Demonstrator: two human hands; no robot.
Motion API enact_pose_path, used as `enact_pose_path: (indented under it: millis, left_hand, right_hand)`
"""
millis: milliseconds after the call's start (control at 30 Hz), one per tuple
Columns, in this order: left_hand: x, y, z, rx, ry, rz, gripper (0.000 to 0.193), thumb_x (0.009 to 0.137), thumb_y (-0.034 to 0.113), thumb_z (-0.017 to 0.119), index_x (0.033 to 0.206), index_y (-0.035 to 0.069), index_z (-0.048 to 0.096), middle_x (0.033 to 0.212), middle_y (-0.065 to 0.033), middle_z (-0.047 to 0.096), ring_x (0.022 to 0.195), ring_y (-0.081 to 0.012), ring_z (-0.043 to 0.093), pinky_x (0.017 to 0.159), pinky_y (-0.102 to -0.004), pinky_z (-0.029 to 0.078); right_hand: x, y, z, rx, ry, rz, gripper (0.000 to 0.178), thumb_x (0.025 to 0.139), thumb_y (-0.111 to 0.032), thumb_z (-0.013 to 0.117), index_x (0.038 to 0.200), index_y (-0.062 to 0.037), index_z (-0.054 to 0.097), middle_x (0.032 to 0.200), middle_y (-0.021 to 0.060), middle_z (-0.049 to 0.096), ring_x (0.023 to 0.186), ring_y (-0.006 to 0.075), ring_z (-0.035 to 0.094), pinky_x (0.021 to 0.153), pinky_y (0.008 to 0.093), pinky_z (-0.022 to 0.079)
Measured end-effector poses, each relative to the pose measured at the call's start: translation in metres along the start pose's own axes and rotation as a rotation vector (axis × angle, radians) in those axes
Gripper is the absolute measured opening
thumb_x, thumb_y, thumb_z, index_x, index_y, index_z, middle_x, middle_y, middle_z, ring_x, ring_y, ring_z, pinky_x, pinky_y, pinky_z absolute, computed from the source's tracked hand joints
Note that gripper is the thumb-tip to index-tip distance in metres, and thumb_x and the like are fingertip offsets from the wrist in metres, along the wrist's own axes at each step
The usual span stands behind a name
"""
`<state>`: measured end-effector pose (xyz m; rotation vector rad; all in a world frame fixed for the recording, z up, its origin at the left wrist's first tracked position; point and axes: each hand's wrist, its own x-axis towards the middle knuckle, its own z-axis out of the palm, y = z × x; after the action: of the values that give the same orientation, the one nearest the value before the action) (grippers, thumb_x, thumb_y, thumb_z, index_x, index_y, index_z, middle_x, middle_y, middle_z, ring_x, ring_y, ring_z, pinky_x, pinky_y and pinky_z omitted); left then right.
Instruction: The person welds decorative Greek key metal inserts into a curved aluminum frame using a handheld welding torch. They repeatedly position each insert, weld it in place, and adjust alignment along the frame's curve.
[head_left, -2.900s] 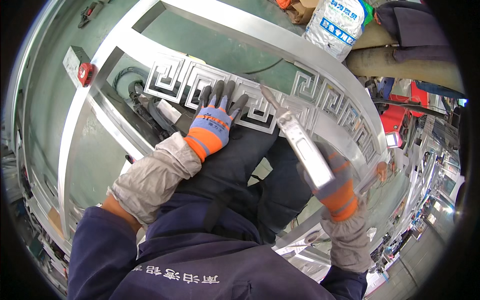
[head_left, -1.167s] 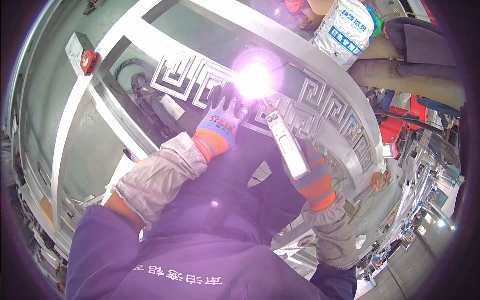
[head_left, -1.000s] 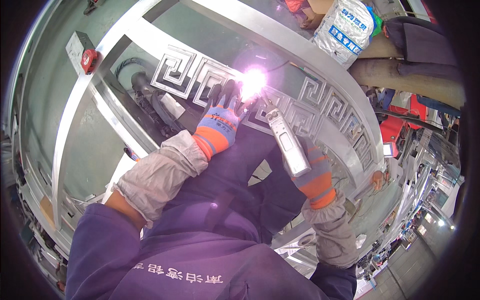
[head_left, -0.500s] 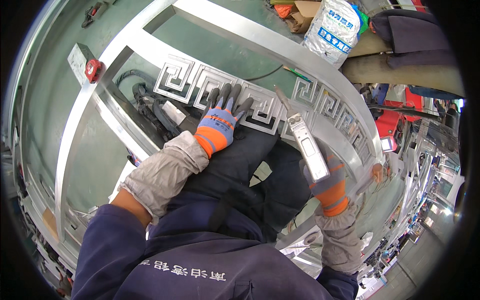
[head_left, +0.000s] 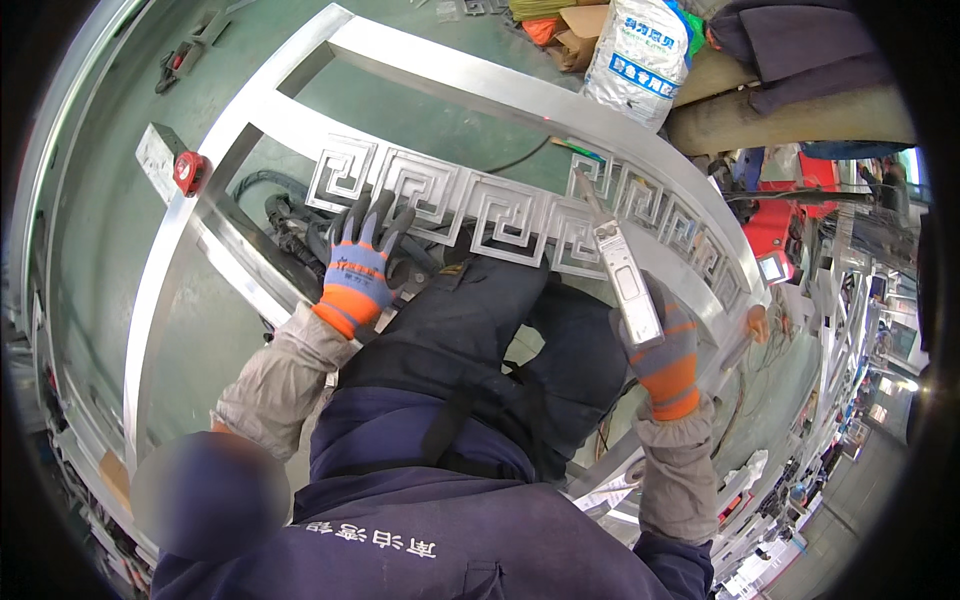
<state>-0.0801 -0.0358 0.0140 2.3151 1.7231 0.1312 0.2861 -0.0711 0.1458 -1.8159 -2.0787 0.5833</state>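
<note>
My left hand [head_left: 362, 262], in a blue-grey and orange work glove with dark fingertips, lies with spread fingers at the lower left edge of a silver metal fretwork strip [head_left: 420, 190]. This strip has square spiral patterns and sits within a large curved metal frame [head_left: 500, 72]. My right hand [head_left: 664, 350], gloved alike, is wrapped round a silver welding gun [head_left: 627, 283] with a long body and a tapering nozzle. The nozzle points up and away over the right part of the fretwork; whether its tip touches the metal I cannot tell.
A red tape measure [head_left: 190, 173] sits on the frame's left bar. Dark cables [head_left: 285, 210] lie beneath the frame. Beyond it stand a white printed sack [head_left: 640, 60] and a cardboard box [head_left: 585, 30]. Red equipment [head_left: 770, 235] is at the right.
My left hand has slid left and slightly nearer along the fretwork, fingers still spread. The welding gun in my right hand has shifted slightly right. The whole view has shifted a little.
</note>
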Motion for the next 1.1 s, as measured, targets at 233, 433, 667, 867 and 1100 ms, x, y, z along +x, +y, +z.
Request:
enact_pose_path:
  millis: [233,433,667,867,1100]
  left_hand:
    - [0.042,-0.016,0.018,0.097,-0.026,0.259,0.074,0.076,0.026,0.070,0.145,0.029,0.042,0.154,-0.0082,0.033,0.143,-0.0327,0.028,0.117,-0.0495,0.020]
    - [0.053,-0.011,-0.022,-0.083,0.233,0.335,0.046,0.072,0.011,0.066,0.117,0.019,0.064,0.117,-0.0061,0.062,0.109,-0.0301,0.057,0.093,-0.0446,0.045]
    - [0.137,-0.024,-0.068,-0.206,0.019,0.169,0.025,0.091,0.027,0.061,0.112,0.015,0.066,0.096,-0.0125,0.068,0.092,-0.0342,0.063,0.079,-0.0401,0.050]
    - [0.211,-0.052,-0.023,-0.447,-0.327,0.129,0.029,0.091,0.028,0.059,0.119,0.022,0.064,0.097,-0.0105,0.070,0.097,-0.0308,0.064,0.088,-0.0392,0.049]
    - [0.194,-0.056,0.010,0.034,-0.140,0.154,0.057,0.080,0.018,0.068,0.134,0.029,0.054,0.129,-0.0103,0.055,0.115,-0.0329,0.054,0.100,-0.0404,0.045]
  right_hand:
    - [-0.005,0.001,-0.003,0.084,0.031,-0.005,0.048,0.083,-0.014,0.073,0.125,0.0008,0.056,0.110,0.0164,0.068,0.098,0.0289,0.068,0.082,0.0358,0.054]
    - [-0.021,0.003,-0.013,0.266,0.073,0.088,0.047,0.083,-0.007,0.069,0.127,0.0030,0.054,0.113,0.0178,0.066,0.101,0.0241,0.066,0.085,0.0345,0.052]
    - [-0.030,-0.001,-0.041,0.119,0.215,0.017,0.047,0.079,-0.006,0.073,0.122,0.0027,0.057,0.105,0.0151,0.068,0.096,0.0252,0.067,0.084,0.0340,0.051]
    - [-0.020,0.023,-0.073,-0.012,-0.051,-0.166,0.036,0.085,-0.009,0.064,0.120,-0.0006,0.058,0.110,0.0154,0.066,0.089,0.0298,0.067,0.074,0.0362,0.052]
    - [0.058,-0.023,-0.069,0.406,-0.476,0.180,0.034,0.092,-0.016,0.061,0.123,-0.0015,0.057,0.086,0.0088,0.066,0.068,0.0165,0.064,0.059,0.0279,0.049]
